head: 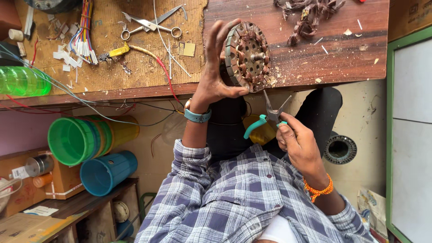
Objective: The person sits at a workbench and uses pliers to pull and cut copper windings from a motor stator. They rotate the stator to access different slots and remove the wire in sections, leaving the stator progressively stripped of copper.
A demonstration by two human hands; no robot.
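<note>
Cluttered wooden table (112,76): stator (246,56) stands on edge at its front rim, your left hand (216,74) clamped around it. Looks heavy, rigid; copper windings fragile, so hold the rim. Right hand (299,141) closed on pliers (270,114).

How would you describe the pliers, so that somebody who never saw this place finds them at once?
Start at the wooden workbench, where the left hand holds a round motor stator upright at the edge. Just below that disc, off the bench, the right hand grips the pliers. Their turquoise handles and thin open metal jaws distinguish them from the bare-metal scissors lying on the bench.
</note>
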